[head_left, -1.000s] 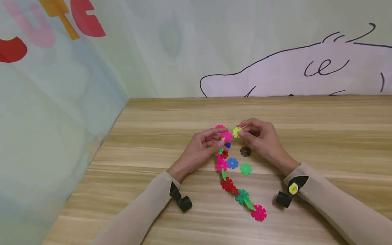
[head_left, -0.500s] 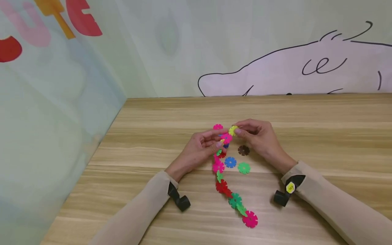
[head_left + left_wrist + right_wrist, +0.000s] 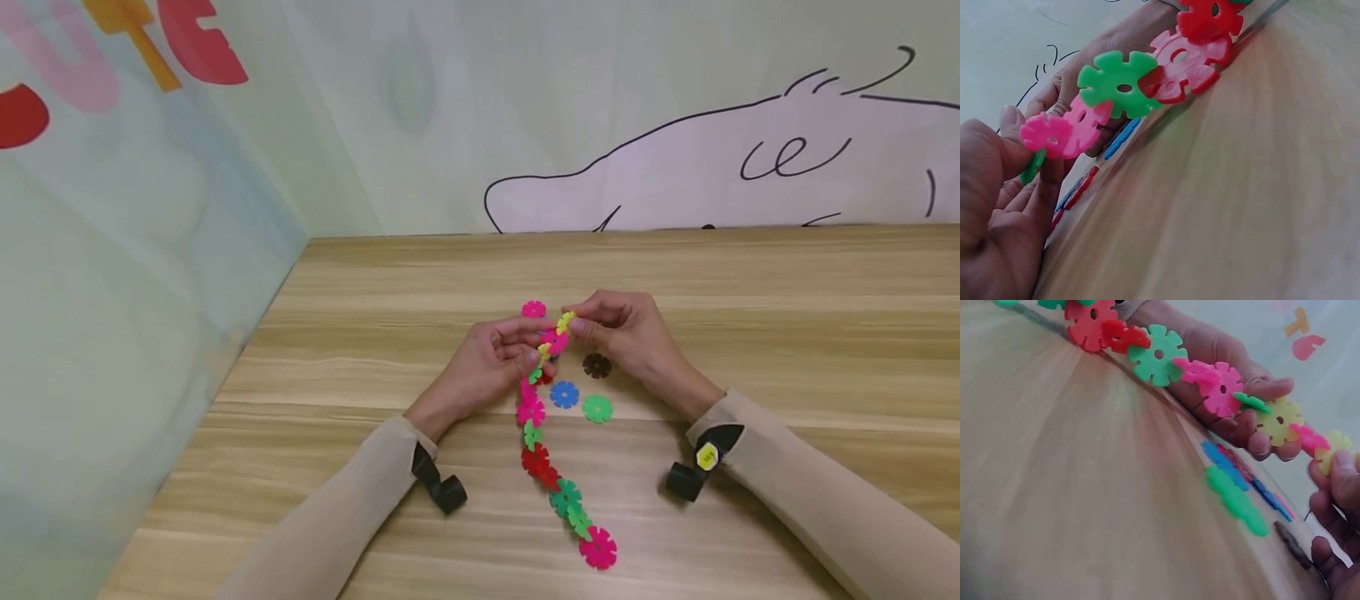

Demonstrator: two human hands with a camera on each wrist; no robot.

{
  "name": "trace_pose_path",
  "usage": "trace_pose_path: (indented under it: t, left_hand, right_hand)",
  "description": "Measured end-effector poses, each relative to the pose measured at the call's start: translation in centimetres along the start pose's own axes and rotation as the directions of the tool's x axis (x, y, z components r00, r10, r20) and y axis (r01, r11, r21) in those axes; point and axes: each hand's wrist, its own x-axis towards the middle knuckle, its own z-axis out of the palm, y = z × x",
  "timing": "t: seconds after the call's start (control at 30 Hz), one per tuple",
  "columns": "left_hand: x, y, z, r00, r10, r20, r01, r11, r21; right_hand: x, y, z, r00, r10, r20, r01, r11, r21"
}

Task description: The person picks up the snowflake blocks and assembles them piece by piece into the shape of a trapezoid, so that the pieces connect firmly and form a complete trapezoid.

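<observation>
A chain of slotted plastic snowflake discs [image 3: 531, 410] runs from between the hands down toward the front, ending in a pink disc [image 3: 597, 547]. My left hand [image 3: 486, 364] grips the chain near its upper end, thumb and fingers around a yellow disc [image 3: 1280, 420]. Beyond that a small pink disc [image 3: 1310, 437] sticks out. My right hand [image 3: 628, 333] pinches another yellow disc [image 3: 1335, 452] by its edge, and this disc meets the pink one's rim. In the left wrist view, pink and green discs [image 3: 1119, 84] of the chain pass in front of the right hand.
Loose discs lie on the wooden table [image 3: 375, 350]: a blue one [image 3: 564, 394], a light green one [image 3: 597, 408] and a brown one [image 3: 597, 365] below the right hand. A pink disc [image 3: 534, 309] lies behind the left fingers. A printed wall [image 3: 390, 125] rises behind the table.
My right hand has brought the yellow disc leftward, from apart to against the chain's upper pink disc. The chain's lower end has swung left and toward the front.
</observation>
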Motion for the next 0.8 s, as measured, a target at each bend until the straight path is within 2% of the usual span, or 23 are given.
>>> trace_pose_path:
  t: [0.17,0.3,0.37,0.47,0.63,0.7,0.8]
  left_hand:
    - [0.0,0.1,0.1,1.0,-0.002,0.003,0.002,1.0,-0.002]
    - [-0.2,0.0,0.0,1.0,-0.002,-0.006,0.002,1.0,0.011]
    - [-0.3,-0.2,-0.1,1.0,-0.007,-0.021,0.008,1.0,0.019]
    - [-0.4,-0.3,-0.3,0.999,-0.007,-0.05,0.008,1.0,0.018]
    - [-0.2,-0.3,-0.1,0.997,0.007,-0.075,-0.004,0.999,0.042]
    - [-0.1,-0.2,-0.1,0.997,0.004,-0.082,0.001,0.998,0.064]
    - [-0.1,-0.1,-0.1,0.997,-0.002,-0.075,0.007,0.998,0.059]
  right_hand:
    - [-0.1,-0.3,-0.3,0.999,0.02,0.043,-0.02,1.0,0.0]
    - [-0.8,-0.3,-0.5,0.998,0.041,0.051,-0.036,0.995,-0.09]
    - [-1.4,-0.2,-0.6,0.998,0.028,0.048,-0.02,0.986,-0.167]
    - [-2.4,0.2,-1.0,0.999,-0.023,0.037,0.033,0.957,-0.289]
    - [-3.7,0.3,-1.8,0.995,-0.092,0.038,0.099,0.872,-0.48]
    - [-4.0,0.3,-1.8,0.993,-0.101,0.06,0.118,0.841,-0.527]
    - [-4.0,0.3,-1.7,0.991,-0.094,0.095,0.131,0.819,-0.559]
